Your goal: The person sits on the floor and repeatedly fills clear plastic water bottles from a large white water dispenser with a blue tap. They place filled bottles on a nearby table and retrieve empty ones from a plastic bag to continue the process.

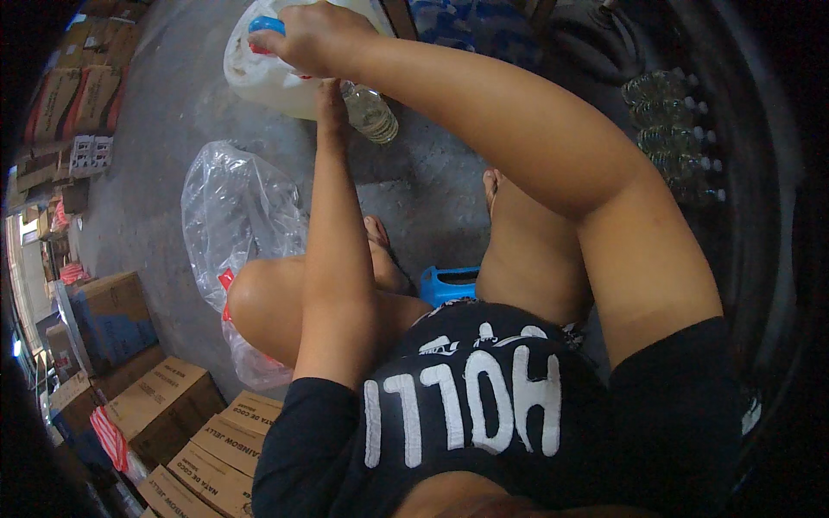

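Note:
Near the top of the view stands a large white translucent plastic jug [285, 87] holding pale liquid. My right hand [327, 39] is closed around a blue and red fitting [267, 26] at the jug's top. Just below it, my left hand [331, 103] is at the upper end of a clear ribbed plastic bottle [372, 113], seeming to grip it. The bottle leans slightly towards that hand, beside the jug. My left fingers and the bottle's mouth are hidden from view.
A clear plastic bag [239, 201] lies on the concrete floor [162, 175] beside my left knee. Several filled clear bottles [670, 129] stand at right, near a dark tyre-like ring [602, 48]. Cardboard boxes [162, 401] are stacked at left. Blue plastic [447, 285] shows between my legs.

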Motion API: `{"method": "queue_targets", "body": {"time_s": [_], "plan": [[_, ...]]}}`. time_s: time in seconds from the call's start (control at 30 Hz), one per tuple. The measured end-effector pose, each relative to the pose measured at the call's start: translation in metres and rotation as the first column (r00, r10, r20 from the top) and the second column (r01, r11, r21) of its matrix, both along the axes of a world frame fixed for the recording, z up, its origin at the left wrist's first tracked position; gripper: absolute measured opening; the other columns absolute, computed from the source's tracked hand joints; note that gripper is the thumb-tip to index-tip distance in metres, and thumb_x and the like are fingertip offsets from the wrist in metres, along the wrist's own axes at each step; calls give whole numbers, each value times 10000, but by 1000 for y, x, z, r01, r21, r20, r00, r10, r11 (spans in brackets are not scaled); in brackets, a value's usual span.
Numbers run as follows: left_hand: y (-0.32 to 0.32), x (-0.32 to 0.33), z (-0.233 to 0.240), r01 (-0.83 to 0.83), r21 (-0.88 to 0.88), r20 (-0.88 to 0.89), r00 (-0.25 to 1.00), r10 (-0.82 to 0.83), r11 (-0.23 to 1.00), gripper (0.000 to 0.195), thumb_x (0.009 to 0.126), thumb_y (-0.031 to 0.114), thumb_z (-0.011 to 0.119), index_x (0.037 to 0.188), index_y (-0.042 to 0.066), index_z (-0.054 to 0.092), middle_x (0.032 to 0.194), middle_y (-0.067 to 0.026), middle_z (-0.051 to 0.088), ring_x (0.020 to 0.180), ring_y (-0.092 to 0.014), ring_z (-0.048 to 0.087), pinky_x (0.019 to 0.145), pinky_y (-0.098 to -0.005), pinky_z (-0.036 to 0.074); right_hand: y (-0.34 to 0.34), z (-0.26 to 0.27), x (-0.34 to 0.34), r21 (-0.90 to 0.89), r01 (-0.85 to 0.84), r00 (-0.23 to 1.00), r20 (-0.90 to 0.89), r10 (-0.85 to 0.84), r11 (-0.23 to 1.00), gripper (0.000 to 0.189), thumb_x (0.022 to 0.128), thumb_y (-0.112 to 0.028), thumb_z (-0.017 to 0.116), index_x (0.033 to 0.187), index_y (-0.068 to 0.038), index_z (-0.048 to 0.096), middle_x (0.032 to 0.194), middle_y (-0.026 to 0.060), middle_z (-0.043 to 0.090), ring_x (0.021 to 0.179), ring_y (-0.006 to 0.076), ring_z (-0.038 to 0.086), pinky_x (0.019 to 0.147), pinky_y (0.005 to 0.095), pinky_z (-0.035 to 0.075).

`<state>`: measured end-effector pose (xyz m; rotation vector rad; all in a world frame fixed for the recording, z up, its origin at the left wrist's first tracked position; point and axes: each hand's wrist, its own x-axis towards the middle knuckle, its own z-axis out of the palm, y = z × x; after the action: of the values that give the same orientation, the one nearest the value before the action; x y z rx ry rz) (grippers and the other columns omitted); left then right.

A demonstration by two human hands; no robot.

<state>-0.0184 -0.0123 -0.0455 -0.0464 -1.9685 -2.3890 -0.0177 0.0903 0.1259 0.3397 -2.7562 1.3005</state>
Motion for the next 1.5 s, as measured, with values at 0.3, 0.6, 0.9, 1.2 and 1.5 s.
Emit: {"method": "queue_targets", "body": {"time_s": [0.3, 0.6, 0.9, 1.2, 1.5], "plan": [[-23, -17, -21, 51, -128, 13, 999, -50, 990, 607, 917, 487, 420, 1359, 73, 376, 1360, -52, 413, 1256, -200, 358, 998, -364, 284, -6, -18, -6, 37, 32, 999, -14, -31, 999, 580, 861, -584, 424, 1072, -82, 625, 1048, 153, 645, 968, 335, 625, 820, 445, 490], [-25, -23, -41, 52, -105, -23, 998, -55, 993, 699, 896, 560, 445, 1222, -56, 496, 1242, -125, 515, 1175, -223, 434, 1000, -354, 296, -13, -36, -13, 80, -7, 1000, 19, 6, 997, 592, 858, -595, 422, 1043, -77, 639, 1046, 162, 643, 963, 346, 623, 817, 455, 487], [-14, -13, -20, 52, -100, -19, 998, -54, 994, 624, 911, 506, 448, 1299, 17, 428, 1301, -88, 472, 1201, -211, 410, 998, -366, 299, -11, -40, -17, -9, 0, 1000, -24, 0, 1000, 561, 834, -579, 461, 915, -53, 637, 813, 177, 668, 801, 341, 654, 750, 416, 493], [-2, -3, -4, 35, -73, -49, 998, -39, 997, 635, 908, 507, 454, 1307, 15, 416, 1310, -90, 463, 1211, -214, 403, 1004, -367, 294, -9, -14, -6, 26, 8, 999, 36, -9, 1000, 576, 852, -568, 446, 848, -37, 670, 783, 170, 671, 769, 300, 666, 712, 405, 503], [-4, -3, -6, 40, -68, -55, 998, -44, 997, 646, 906, 509, 459, 1316, 13, 405, 1319, -91, 453, 1221, -217, 396, 1011, -369, 289, 0, 30, 12, 36, -120, 984, 137, 114, 992, 556, 884, -519, 411, 1025, -40, 654, 1056, 168, 638, 1002, 342, 603, 881, 440, 450]]}}
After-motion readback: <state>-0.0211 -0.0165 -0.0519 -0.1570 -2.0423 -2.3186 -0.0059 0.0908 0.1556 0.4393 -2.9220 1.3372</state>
